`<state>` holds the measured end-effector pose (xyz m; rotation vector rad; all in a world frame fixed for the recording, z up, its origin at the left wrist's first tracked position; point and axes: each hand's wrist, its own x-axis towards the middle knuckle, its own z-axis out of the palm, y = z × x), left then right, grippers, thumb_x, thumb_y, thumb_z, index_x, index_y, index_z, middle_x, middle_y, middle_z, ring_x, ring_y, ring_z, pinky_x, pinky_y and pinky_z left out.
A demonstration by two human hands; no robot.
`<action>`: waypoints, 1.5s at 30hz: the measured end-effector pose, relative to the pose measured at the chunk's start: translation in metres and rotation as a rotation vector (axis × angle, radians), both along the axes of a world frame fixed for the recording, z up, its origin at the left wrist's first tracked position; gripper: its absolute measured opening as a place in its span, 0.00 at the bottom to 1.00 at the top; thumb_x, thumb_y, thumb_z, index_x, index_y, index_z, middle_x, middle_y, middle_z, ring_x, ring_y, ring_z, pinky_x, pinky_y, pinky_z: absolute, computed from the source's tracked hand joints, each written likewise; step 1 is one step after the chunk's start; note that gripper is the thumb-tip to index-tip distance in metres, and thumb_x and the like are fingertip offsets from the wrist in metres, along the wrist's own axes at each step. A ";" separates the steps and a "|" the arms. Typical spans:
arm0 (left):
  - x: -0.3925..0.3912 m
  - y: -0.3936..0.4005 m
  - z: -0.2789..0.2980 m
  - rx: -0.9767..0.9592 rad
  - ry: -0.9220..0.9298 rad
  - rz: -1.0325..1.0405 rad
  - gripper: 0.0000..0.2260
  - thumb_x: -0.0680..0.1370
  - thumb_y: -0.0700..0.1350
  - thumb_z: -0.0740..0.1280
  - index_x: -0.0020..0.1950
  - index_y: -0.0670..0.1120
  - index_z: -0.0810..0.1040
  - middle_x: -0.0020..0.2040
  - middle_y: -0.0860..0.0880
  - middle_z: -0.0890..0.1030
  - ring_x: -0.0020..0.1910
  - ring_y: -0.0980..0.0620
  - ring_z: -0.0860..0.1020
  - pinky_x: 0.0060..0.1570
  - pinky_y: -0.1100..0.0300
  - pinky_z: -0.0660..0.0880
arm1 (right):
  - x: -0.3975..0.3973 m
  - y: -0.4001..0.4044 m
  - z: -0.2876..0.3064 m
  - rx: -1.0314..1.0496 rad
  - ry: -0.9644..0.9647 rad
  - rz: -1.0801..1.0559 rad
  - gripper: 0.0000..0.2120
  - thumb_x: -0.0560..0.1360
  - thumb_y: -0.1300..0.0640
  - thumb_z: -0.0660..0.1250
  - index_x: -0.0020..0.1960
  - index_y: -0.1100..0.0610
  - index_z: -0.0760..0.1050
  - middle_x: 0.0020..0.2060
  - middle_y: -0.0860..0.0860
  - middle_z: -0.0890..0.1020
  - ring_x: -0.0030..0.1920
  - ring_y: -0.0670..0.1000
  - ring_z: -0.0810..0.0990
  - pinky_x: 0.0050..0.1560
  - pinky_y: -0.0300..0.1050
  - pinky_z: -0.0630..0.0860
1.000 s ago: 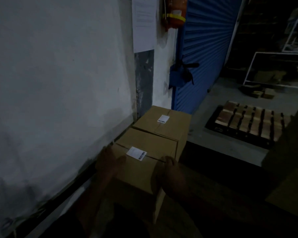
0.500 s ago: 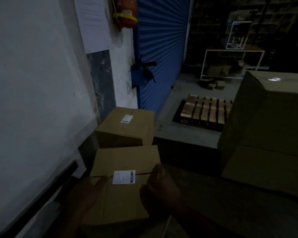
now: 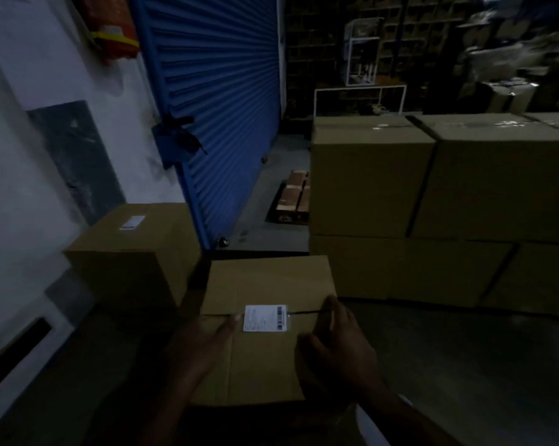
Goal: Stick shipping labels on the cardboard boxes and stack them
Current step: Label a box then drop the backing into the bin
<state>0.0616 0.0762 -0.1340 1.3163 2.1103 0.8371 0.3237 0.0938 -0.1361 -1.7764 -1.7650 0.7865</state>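
I hold a brown cardboard box (image 3: 268, 281) in front of me, low in the head view. A white shipping label (image 3: 265, 318) with a barcode sits over its top seam. My left hand (image 3: 201, 349) lies flat on the box's top left, fingertips beside the label. My right hand (image 3: 336, 349) grips the box's right edge, thumb on top. A second labelled box (image 3: 133, 252) stands to the left by the wall, apart from the held one.
A stack of large cardboard boxes (image 3: 432, 204) fills the right. A blue roller shutter (image 3: 217, 107) stands ahead beside the white wall (image 3: 21, 172). A wooden pallet (image 3: 292, 197) lies on the floor beyond. Dark shelving lines the far back.
The held box came away from the labelled box by the wall and moved right and nearer to me. My view swung right, bringing the big box stack into sight.
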 end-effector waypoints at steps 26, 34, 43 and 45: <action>0.313 0.081 -0.060 -0.146 -0.232 -0.546 0.46 0.66 0.69 0.79 0.73 0.47 0.63 0.71 0.45 0.73 0.66 0.43 0.77 0.60 0.51 0.75 | 0.299 -0.021 -0.034 0.061 -0.400 -0.556 0.29 0.76 0.31 0.60 0.69 0.47 0.66 0.69 0.53 0.71 0.64 0.54 0.74 0.61 0.54 0.75; 0.344 0.120 -0.042 0.307 0.184 -0.849 0.59 0.62 0.77 0.72 0.84 0.53 0.52 0.84 0.52 0.49 0.83 0.47 0.50 0.80 0.40 0.55 | 0.282 -0.023 -0.043 0.326 -0.482 -0.427 0.15 0.71 0.44 0.73 0.54 0.49 0.81 0.54 0.48 0.79 0.54 0.52 0.76 0.52 0.52 0.76; 0.358 0.133 -0.061 0.368 0.435 -0.956 0.60 0.58 0.89 0.42 0.80 0.56 0.64 0.82 0.54 0.63 0.83 0.53 0.55 0.80 0.38 0.38 | 0.271 -0.020 -0.050 0.285 -0.515 -0.454 0.14 0.76 0.37 0.61 0.53 0.42 0.79 0.48 0.40 0.73 0.51 0.46 0.71 0.53 0.50 0.70; 0.356 0.132 -0.060 0.360 0.452 -0.989 0.59 0.58 0.89 0.44 0.80 0.57 0.64 0.83 0.54 0.63 0.83 0.54 0.55 0.79 0.36 0.37 | 0.272 -0.016 -0.053 0.264 -0.492 -0.460 0.14 0.76 0.37 0.62 0.55 0.41 0.80 0.50 0.40 0.75 0.52 0.45 0.71 0.55 0.51 0.72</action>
